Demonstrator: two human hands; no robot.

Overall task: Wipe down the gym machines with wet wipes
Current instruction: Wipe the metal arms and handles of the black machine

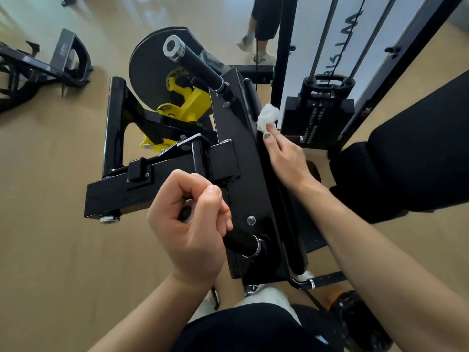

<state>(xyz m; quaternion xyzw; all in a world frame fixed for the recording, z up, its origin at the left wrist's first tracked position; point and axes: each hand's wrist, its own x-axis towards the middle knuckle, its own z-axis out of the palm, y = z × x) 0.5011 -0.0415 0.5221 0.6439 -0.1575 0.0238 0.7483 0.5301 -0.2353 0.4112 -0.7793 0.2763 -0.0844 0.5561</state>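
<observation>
While left hand (189, 224) grips cylindrical handle (241, 243) | right hand (285, 154) pinches crumpled wipe (267, 115)

white panel (355, 34) behind weight stack: large dark letters, upside down and cut by cables, unreadable | grey bracket (63, 47) on far machine: small logo, too blurred | base foot (251, 292): white lettering, illegible

The scene is evenly and brightly lit, with pale sheen seen on the floor (157, 11) at the top and small highlights caught on the glossy black machine frame (243, 158). Straight lines are bent outward by wide-angle distortion near the edges, and only soft, faint shadows are cast.
</observation>
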